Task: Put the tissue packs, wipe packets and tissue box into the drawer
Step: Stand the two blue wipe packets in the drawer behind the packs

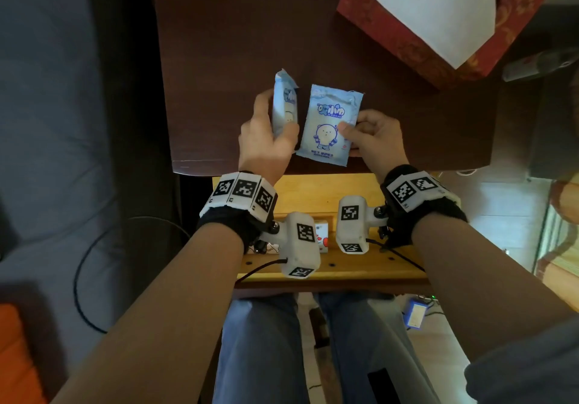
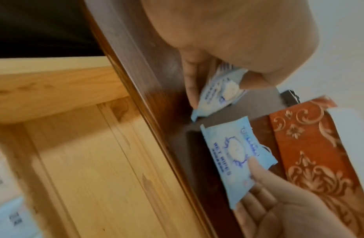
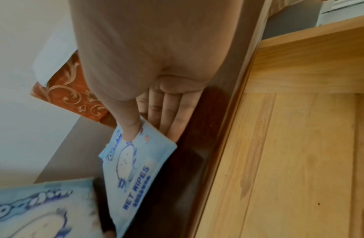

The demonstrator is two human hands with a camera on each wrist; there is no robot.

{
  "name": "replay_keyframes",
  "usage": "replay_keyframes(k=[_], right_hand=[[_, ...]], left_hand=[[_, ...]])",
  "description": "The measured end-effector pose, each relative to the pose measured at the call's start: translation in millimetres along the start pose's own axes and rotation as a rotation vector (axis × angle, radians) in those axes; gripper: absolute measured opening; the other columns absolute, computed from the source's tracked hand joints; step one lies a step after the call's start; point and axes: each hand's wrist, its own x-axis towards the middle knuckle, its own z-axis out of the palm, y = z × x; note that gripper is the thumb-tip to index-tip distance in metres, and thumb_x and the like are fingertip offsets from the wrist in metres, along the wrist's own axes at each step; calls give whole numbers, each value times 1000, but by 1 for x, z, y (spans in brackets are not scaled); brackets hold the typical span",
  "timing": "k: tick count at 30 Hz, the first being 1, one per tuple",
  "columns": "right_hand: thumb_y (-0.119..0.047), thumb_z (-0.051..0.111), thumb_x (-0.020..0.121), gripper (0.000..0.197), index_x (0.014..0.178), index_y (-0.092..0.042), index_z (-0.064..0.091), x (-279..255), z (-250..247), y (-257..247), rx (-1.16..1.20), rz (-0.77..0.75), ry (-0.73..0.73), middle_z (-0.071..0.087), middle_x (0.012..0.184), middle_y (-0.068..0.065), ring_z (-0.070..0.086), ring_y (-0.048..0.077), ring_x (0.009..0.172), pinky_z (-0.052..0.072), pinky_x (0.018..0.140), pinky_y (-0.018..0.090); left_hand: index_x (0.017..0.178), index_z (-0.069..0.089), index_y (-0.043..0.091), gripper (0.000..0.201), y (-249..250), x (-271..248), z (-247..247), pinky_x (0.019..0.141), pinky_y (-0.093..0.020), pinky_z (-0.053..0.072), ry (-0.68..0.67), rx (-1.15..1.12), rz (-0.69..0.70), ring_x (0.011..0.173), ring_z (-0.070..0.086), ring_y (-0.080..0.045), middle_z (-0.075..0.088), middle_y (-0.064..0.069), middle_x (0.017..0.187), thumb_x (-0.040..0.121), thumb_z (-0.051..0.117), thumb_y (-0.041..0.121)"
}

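Wet-wipe packets sit one in each grip at the middle of the head view: the left hand (image 1: 266,143) curls round the edge-on packet (image 1: 283,102), and the right hand (image 1: 372,140) pinches the flat packet (image 1: 329,124) under its thumb, both over the dark bench (image 1: 235,43). Best to draw both back and lower them into the open wooden drawer (image 1: 313,193) just below, laying them flat. The red tissue box (image 1: 438,21) waits upper right.

Both hands (image 1: 266,143) (image 1: 374,140) pinching, fingers curled.
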Motion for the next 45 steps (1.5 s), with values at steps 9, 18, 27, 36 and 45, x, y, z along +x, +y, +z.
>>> replay_keyframes(k=[9,18,27,36,45], right_hand=[[-17,63,85,15,90,-3,63,-7,1,-5,-57,-30,-1,71,96,22,70,28,88,57,79,45],[-16,62,81,7,86,-12,58,-13,7,-5,-60,-67,-10,69,99,20,67,32,93,55,84,51],[-12,60,86,15,79,-22,53,-24,11,9,-5,-19,46,70,97,15,69,26,92,57,84,46],[-7,61,85,7,87,-12,55,-71,37,51,89,-25,92,65,78,-4,65,9,73,55,63,20],[-11,59,87,8,81,-17,55,-85,59,129,-137,114,37,67,95,11,65,25,89,54,80,36]], left_hand=[[83,56,15,23,-13,4,2,76,-38,57,5,-174,-231,80,67,-20,67,-5,82,88,55,38],[108,58,8,19,-16,-13,1,87,-45,56,-80,-369,-345,99,67,-26,68,-15,110,91,55,15],[90,60,6,24,-29,-38,0,73,-36,56,11,-288,-320,75,66,-18,68,-10,87,90,56,30],[57,43,10,53,-85,-91,-11,42,-22,44,83,-162,-351,43,53,-11,53,-8,59,86,50,53],[91,51,10,31,-163,-123,10,40,-21,50,31,-8,-487,56,62,-23,61,-7,80,98,34,36]])
